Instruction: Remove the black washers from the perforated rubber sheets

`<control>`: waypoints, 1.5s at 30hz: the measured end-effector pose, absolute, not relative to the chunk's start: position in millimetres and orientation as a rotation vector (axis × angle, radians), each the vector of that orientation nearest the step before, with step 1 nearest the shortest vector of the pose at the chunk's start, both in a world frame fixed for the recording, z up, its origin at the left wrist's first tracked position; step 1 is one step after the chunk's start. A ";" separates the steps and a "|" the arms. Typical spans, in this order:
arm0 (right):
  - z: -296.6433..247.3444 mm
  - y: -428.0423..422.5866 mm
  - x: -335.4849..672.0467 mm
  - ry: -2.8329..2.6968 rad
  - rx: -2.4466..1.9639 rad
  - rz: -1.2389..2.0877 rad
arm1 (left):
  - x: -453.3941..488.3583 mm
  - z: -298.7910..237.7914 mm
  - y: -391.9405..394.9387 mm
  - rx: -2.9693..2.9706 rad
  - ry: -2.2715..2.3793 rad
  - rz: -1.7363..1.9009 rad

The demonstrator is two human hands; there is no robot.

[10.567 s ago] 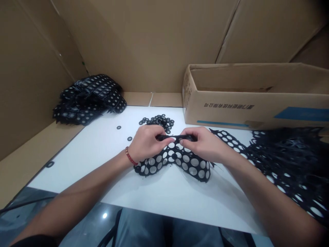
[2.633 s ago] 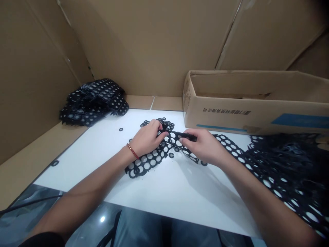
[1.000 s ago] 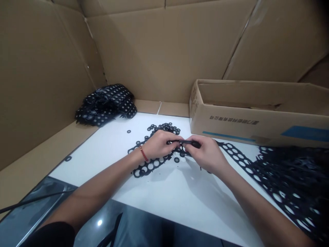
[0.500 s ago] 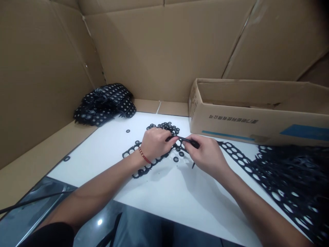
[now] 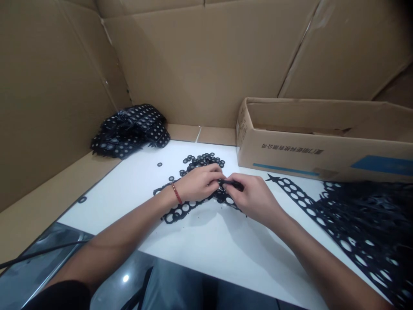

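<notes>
My left hand (image 5: 203,183) is closed, its thumb and fingers pinching one end of a short black piece (image 5: 237,185). My right hand (image 5: 254,191) grips the same piece between thumb and fingers; it looks like a folded strip of perforated rubber sheet, mostly hidden by the fingers. The fingertips of both hands nearly meet. Under my left wrist lies a flat black perforated strip (image 5: 177,214) with round holes. Just beyond my left hand is a pile of small black rubber rings (image 5: 201,160).
At the back left sits a heap of black sheets with pale dots (image 5: 130,129). A long open cardboard box (image 5: 290,150) stands at the back right. Tangled black perforated sheets (image 5: 371,219) cover the table's right side. Loose rings, one a single ring (image 5: 82,199), lie on the white tabletop (image 5: 109,189).
Both hands have come lower and closer together, with the black piece between them. More of the ring pile shows beyond my left hand.
</notes>
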State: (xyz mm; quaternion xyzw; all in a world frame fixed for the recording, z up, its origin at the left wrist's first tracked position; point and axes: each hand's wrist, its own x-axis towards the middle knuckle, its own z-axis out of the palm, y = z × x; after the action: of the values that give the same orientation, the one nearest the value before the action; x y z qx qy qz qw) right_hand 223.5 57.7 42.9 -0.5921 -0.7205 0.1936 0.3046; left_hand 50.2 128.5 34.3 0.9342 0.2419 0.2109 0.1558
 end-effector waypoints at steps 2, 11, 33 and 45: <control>43.7 57.3 222.8 -1.910 -1.573 0.492 | 49.9 33.4 130.1 2.707 0.668 0.627; 46.1 58.5 227.6 -1.926 -1.567 0.432 | 42.3 43.1 134.9 2.684 0.612 0.610; 43.0 60.1 228.2 -1.872 -1.567 0.333 | 50.5 33.6 132.4 2.451 0.858 1.285; 40.7 60.1 228.1 -1.957 -1.587 0.304 | 52.1 23.9 131.9 2.580 0.874 1.193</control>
State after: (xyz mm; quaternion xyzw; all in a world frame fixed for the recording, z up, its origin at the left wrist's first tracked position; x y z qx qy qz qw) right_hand 228.1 60.1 40.7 -0.5972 -0.7362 0.1142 0.2972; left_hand 52.1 131.9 23.9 0.8644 0.2929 0.3999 0.0839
